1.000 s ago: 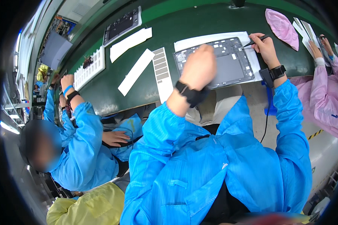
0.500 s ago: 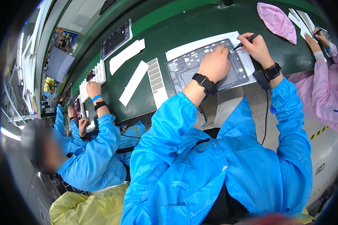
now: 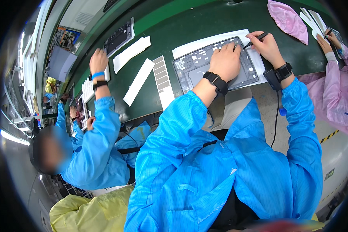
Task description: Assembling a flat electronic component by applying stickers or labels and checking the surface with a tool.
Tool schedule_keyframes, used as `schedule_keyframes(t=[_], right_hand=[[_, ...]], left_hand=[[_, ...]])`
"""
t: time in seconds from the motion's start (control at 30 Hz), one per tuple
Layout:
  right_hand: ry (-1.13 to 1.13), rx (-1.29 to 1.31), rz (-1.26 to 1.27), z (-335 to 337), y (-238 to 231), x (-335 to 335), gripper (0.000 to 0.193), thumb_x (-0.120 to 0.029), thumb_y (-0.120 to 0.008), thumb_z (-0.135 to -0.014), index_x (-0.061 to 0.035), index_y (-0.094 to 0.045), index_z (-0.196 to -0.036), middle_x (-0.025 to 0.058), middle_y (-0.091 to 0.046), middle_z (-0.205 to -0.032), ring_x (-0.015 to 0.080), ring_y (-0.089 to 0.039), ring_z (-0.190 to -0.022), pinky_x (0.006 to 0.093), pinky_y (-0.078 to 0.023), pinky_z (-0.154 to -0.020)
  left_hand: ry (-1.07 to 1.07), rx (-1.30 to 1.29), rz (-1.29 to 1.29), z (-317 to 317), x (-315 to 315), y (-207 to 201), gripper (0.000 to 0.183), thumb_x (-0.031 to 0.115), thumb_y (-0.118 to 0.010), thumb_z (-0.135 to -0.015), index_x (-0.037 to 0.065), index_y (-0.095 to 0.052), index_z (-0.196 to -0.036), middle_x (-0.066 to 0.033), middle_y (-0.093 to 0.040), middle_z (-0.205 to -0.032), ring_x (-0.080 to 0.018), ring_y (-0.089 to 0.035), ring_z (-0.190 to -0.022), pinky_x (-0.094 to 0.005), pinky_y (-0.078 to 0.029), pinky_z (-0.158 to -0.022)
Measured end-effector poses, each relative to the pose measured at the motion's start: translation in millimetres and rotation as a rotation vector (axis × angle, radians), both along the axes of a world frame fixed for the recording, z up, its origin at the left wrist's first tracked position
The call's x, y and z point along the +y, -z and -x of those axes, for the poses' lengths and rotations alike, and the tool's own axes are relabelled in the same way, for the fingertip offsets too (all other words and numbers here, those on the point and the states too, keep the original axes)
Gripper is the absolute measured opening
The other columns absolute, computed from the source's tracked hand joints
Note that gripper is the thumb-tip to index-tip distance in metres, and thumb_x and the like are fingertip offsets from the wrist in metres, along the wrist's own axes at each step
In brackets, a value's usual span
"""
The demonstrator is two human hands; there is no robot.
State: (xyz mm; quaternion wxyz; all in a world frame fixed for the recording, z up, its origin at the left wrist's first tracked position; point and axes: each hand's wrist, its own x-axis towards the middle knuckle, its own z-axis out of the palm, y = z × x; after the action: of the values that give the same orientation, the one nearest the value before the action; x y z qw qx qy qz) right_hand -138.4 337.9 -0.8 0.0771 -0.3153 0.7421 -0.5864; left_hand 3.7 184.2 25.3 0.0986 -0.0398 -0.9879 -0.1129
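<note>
A dark grey tablet-like housing [image 3: 189, 75], dotted with small white pads, lies on a white sheet [image 3: 199, 47] at the bench's front edge. Palm down over its right half rests my left hand [image 3: 225, 62], fingers slightly bent and touching the upper part of the housing. My right hand [image 3: 267, 48] is closed around a slim black pen-like tool [image 3: 262, 36], just beyond the housing's right edge. The tool's tip points down and left, close to my left fingertips. My left hand hides what lies under it.
Left of the housing lie a strip with grey rectangles [image 3: 163, 81], a white strip [image 3: 139, 82], white sheets [image 3: 131, 53] and another dark housing [image 3: 120, 38]. A co-worker's hand [image 3: 99, 61] is over a white tray [image 3: 87, 89]. Rightward are a pink cap [image 3: 287, 21] and another co-worker's hand [image 3: 324, 44].
My left hand has shifted slightly right, its fingers more bent. My right hand still grips the black tool. The left co-worker's hand has lifted away from the white tray, toward the far housing.
</note>
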Motion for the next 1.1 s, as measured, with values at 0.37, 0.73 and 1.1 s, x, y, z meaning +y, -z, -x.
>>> schedule_keyframes(t=[0.37,0.73,1.1], right_hand=[[-0.038,-0.033,0.022,-1.0,4.4,-1.8,0.022,-0.022,-0.062,-0.091,-0.0022,-0.070,-0.096,0.0010,-0.060,-0.060,0.0036,-0.048,-0.047,0.0193,-0.036,-0.044],[0.096,-0.049,0.128,-0.7,-7.7,-2.2,0.024,-0.020,-0.062,-0.091,0.0025,-0.069,-0.086,0.0028,-0.062,-0.061,0.0063,-0.054,-0.051,0.0219,-0.039,-0.045],[0.135,-0.302,0.244,-5.8,-1.9,3.7,0.027,-0.023,-0.063,-0.091,0.0000,-0.067,-0.078,0.0052,-0.059,-0.056,0.0064,-0.045,-0.041,0.0218,-0.032,-0.039]], left_hand=[[-0.016,0.030,0.025,-1.9,1.0,6.3,0.043,0.019,-0.059,-0.083,0.005,-0.054,-0.124,-0.0148,-0.055,-0.127,-0.0300,-0.054,-0.116,-0.0456,-0.045,-0.093],[-0.031,-0.039,0.153,7.6,9.5,2.9,0.040,0.015,-0.047,-0.085,0.007,-0.057,-0.124,-0.0167,-0.054,-0.127,-0.0291,-0.052,-0.119,-0.0449,-0.046,-0.090],[-0.059,-0.122,0.177,2.0,17.6,4.3,0.046,0.014,-0.052,-0.084,0.009,-0.053,-0.130,-0.0210,-0.046,-0.138,-0.0356,-0.044,-0.128,-0.0495,-0.038,-0.101]])
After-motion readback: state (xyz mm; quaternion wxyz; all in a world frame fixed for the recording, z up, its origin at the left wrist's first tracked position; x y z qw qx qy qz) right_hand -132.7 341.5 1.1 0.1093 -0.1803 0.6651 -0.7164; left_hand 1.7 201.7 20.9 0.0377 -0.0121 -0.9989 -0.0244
